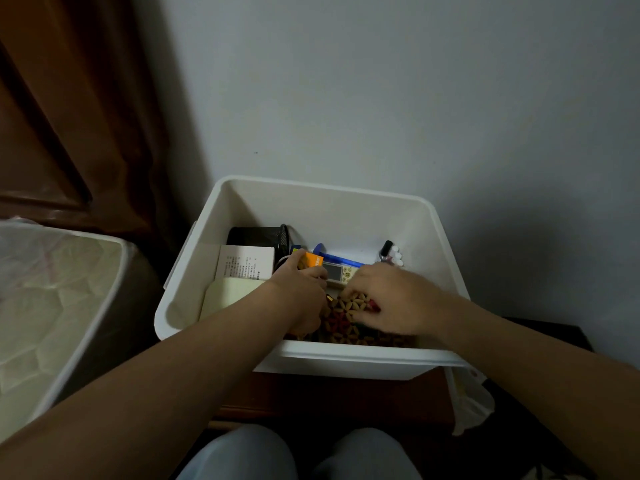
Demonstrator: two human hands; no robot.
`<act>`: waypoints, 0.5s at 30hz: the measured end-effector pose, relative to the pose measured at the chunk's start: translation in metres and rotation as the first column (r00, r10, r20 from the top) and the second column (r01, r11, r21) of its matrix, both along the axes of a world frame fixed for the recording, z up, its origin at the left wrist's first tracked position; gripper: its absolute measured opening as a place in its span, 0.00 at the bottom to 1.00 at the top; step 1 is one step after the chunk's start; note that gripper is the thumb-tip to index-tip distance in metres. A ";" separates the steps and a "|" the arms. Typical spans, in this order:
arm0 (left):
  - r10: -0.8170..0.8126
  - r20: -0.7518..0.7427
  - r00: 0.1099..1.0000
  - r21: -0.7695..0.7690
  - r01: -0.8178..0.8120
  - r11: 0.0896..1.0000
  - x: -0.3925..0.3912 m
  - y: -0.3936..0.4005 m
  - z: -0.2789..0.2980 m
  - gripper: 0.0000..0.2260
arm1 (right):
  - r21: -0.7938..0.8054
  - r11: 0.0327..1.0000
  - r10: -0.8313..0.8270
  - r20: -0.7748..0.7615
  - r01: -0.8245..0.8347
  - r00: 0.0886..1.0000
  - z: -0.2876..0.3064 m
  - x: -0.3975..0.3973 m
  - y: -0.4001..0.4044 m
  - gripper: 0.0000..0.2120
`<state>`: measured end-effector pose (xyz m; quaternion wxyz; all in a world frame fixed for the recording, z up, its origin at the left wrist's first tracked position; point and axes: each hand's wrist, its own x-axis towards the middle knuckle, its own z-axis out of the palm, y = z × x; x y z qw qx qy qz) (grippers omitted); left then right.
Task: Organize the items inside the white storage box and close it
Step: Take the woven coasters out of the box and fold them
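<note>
The white storage box (346,209) is standing open at the centre of the frame with no lid in view, so the sorting is going on and the closing is not yet done. The left hand (298,285) is grasping one orange packet (310,261), while the right hand (388,299) is pinching one beaded mat (346,310). I am counting also one black mesh cup (258,235), one remote control (337,271) and one blue pen (337,258).

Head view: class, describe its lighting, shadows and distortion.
Head view: dim, cool light; a soft shadow falls on the wall right of the box; wide-angle bending curves the edges; both forearms look stretched; left hand and right hand are slightly soft.
</note>
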<state>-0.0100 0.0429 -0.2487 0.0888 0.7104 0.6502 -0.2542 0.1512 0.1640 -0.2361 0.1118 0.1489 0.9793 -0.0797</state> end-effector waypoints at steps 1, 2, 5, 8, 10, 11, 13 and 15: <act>-0.002 0.003 1.000 0.007 0.002 1.000 0.000 0.000 0.001 0.19 | -0.025 0.998 0.060 0.007 -0.059 0.998 -0.005 -0.002 -0.002 0.22; -0.006 0.008 1.000 0.010 0.006 1.000 -0.001 -0.001 0.001 0.19 | -0.030 0.996 0.085 0.028 -0.084 0.996 -0.011 -0.006 -0.003 0.26; -0.031 0.014 0.999 0.011 0.031 0.999 -0.007 -0.006 0.004 0.18 | -0.029 0.998 0.060 0.089 -0.058 0.994 -0.022 -0.020 -0.006 0.34; -0.042 0.049 0.998 0.015 0.042 0.999 -0.016 -0.011 0.004 0.18 | 0.013 0.994 0.100 0.176 -0.104 0.979 -0.029 -0.031 -0.005 0.33; -0.051 0.071 0.996 0.037 0.048 0.998 -0.019 -0.014 0.003 0.18 | 0.035 0.991 0.120 0.245 -0.132 0.962 -0.034 -0.034 -0.005 0.34; -0.057 0.077 0.995 0.054 0.053 0.997 -0.020 -0.016 0.001 0.18 | 0.042 0.991 0.115 0.262 -0.130 0.958 -0.036 -0.035 -0.005 0.34; -0.064 0.087 0.994 0.090 0.057 0.994 -0.021 -0.018 -0.003 0.17 | 0.047 0.992 0.100 0.273 -0.117 0.957 -0.039 -0.037 -0.003 0.34; -0.065 0.099 0.993 0.114 0.054 0.992 -0.022 -0.020 -0.006 0.17 | 0.035 0.994 0.092 0.282 -0.106 0.955 -0.039 -0.037 -0.003 0.34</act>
